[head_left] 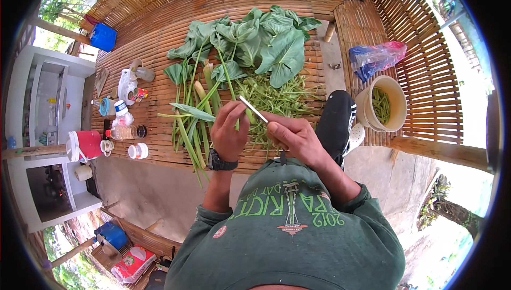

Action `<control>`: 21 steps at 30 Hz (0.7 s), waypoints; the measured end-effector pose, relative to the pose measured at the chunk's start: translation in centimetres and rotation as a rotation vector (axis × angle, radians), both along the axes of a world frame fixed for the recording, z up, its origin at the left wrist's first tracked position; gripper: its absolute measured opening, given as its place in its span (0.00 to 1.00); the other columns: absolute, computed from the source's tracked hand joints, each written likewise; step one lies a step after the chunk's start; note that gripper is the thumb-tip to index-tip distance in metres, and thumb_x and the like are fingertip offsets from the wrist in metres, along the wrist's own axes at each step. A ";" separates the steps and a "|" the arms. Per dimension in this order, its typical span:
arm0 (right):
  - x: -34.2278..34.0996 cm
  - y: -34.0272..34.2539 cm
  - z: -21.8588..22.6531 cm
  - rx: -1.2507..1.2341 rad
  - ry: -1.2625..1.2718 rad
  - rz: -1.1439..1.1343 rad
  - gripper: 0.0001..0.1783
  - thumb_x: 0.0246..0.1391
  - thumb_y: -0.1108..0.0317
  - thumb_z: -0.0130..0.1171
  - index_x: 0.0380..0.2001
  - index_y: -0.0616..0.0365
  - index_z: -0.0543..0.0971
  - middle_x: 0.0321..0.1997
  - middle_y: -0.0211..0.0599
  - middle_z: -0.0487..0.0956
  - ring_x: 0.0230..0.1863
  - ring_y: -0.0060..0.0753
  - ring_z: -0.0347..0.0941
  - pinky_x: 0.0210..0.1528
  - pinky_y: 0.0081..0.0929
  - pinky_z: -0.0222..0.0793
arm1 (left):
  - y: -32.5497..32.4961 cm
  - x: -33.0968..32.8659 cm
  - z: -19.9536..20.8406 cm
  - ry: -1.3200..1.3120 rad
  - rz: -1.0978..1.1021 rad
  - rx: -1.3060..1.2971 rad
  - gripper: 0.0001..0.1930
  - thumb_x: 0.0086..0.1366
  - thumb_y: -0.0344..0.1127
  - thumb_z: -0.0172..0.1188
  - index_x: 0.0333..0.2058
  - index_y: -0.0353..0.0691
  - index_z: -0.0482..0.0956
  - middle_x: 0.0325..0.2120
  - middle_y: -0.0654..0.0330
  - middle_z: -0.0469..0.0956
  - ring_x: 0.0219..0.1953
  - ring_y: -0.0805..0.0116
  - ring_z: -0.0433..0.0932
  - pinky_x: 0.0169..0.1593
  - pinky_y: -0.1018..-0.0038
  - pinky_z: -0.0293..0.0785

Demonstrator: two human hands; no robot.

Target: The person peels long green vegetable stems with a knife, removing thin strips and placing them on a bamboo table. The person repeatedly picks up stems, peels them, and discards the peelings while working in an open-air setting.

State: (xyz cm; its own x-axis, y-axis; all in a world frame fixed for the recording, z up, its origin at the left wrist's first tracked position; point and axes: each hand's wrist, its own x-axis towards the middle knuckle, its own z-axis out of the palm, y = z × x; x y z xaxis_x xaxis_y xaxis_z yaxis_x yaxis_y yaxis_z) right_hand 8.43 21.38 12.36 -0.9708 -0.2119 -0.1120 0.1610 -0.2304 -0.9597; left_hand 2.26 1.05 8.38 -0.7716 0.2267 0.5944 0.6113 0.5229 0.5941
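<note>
In my right hand (299, 138) is a knife (254, 110), its narrow bright blade pointing up and to the left. My left hand (230, 133), with a dark watch on the wrist, is closed around a green leaf stalk (250, 117) by the blade. Much of the stalk is hidden by the fingers. Beyond both hands lies a heap of thin green peelings (279, 94). Long stalks (186, 138) rest on the bamboo platform (159, 96) beside my left hand. Farther back, large heart-shaped green leaves (247, 40) are piled up.
At right stands a cream bucket (400, 101) holding cut green pieces (381, 106), with a crumpled plastic bag (375, 58) behind it. Bottles (125, 132), a white-lidded jar (138, 151) and a red jug (85, 145) stand at left. My bent leg (337, 122) is near the bucket.
</note>
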 end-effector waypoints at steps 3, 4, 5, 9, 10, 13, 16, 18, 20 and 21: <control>-0.9 0.6 -0.7 -0.109 -0.199 -0.029 0.21 0.76 0.56 0.54 0.58 0.61 0.83 0.25 0.21 0.69 0.25 0.13 0.61 0.28 0.19 0.58 | 0.2 0.6 0.1 -0.071 -0.025 0.060 0.14 0.65 0.21 0.67 0.49 0.37 0.85 0.47 0.52 0.86 0.47 0.58 0.87 0.47 0.68 0.83; -1.3 0.7 -1.3 -0.115 -0.228 -0.061 0.20 0.76 0.56 0.54 0.54 0.61 0.84 0.24 0.19 0.66 0.24 0.12 0.58 0.26 0.18 0.54 | -0.1 0.8 -0.5 -0.181 -0.023 0.204 0.13 0.67 0.23 0.67 0.50 0.37 0.85 0.47 0.53 0.86 0.46 0.61 0.87 0.46 0.70 0.83; -1.9 1.3 -2.4 -0.136 -0.243 -0.079 0.20 0.75 0.53 0.55 0.38 0.60 0.84 0.23 0.20 0.69 0.22 0.13 0.60 0.25 0.19 0.55 | -0.5 1.1 -1.3 -0.289 -0.019 0.347 0.12 0.69 0.24 0.67 0.50 0.37 0.85 0.47 0.53 0.86 0.45 0.63 0.87 0.46 0.71 0.83; -3.3 4.9 -8.3 -0.026 -0.367 -0.301 0.22 0.72 0.48 0.58 0.30 0.54 0.79 0.22 0.23 0.71 0.19 0.16 0.63 0.21 0.20 0.59 | -4.3 0.6 -0.5 -0.420 0.036 0.632 0.11 0.74 0.27 0.63 0.53 0.35 0.82 0.49 0.52 0.85 0.41 0.70 0.85 0.41 0.74 0.84; -3.5 5.7 -9.2 -0.004 -0.403 -0.389 0.23 0.71 0.49 0.59 0.27 0.53 0.79 0.21 0.22 0.71 0.18 0.16 0.62 0.20 0.21 0.57 | -5.6 0.3 -0.2 -0.406 0.050 0.744 0.11 0.74 0.27 0.63 0.53 0.35 0.81 0.50 0.52 0.85 0.41 0.69 0.85 0.40 0.74 0.84; -3.9 9.6 -13.3 0.048 -0.420 -0.521 0.19 0.71 0.52 0.59 0.35 0.56 0.83 0.23 0.23 0.73 0.18 0.16 0.63 0.21 0.21 0.60 | -10.4 -1.0 2.7 -0.223 0.219 0.862 0.13 0.74 0.27 0.62 0.55 0.34 0.79 0.50 0.51 0.85 0.44 0.68 0.84 0.41 0.74 0.84; -4.0 9.7 -14.1 0.279 -0.284 -0.486 0.19 0.72 0.56 0.59 0.53 0.59 0.84 0.25 0.23 0.74 0.23 0.15 0.66 0.26 0.18 0.63 | -13.1 -1.3 4.4 -0.113 0.278 0.720 0.14 0.74 0.26 0.63 0.56 0.34 0.77 0.51 0.51 0.85 0.46 0.67 0.84 0.44 0.73 0.84; -3.8 9.0 -14.3 0.374 -0.212 -0.379 0.22 0.72 0.59 0.58 0.63 0.58 0.81 0.26 0.22 0.74 0.26 0.14 0.67 0.30 0.18 0.66 | -11.6 -1.3 4.3 -0.148 0.313 0.487 0.14 0.73 0.24 0.63 0.56 0.34 0.77 0.51 0.51 0.85 0.47 0.66 0.84 0.46 0.73 0.84; -3.6 6.1 -11.5 0.407 -0.208 -0.224 0.26 0.74 0.61 0.56 0.71 0.55 0.75 0.29 0.20 0.73 0.31 0.14 0.66 0.35 0.18 0.69 | -9.4 -1.4 2.1 -0.083 0.271 0.399 0.13 0.69 0.21 0.66 0.51 0.35 0.80 0.49 0.52 0.86 0.49 0.66 0.84 0.47 0.74 0.83; -3.4 4.9 -10.7 0.430 -0.138 -0.230 0.25 0.73 0.61 0.57 0.69 0.56 0.76 0.33 0.28 0.77 0.35 0.20 0.71 0.40 0.23 0.72 | -8.3 -1.6 1.3 -0.037 0.231 0.295 0.13 0.68 0.21 0.67 0.50 0.36 0.81 0.48 0.53 0.86 0.49 0.65 0.85 0.47 0.74 0.83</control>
State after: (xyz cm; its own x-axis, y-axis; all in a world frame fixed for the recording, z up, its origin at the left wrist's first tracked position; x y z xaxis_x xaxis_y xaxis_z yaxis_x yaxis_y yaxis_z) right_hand 5.02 26.28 1.62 -0.9570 0.0990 -0.2727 0.2846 0.1368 -0.9488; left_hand 0.66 -7.21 9.66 -0.8045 -0.1332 0.5788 0.4722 0.4475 0.7594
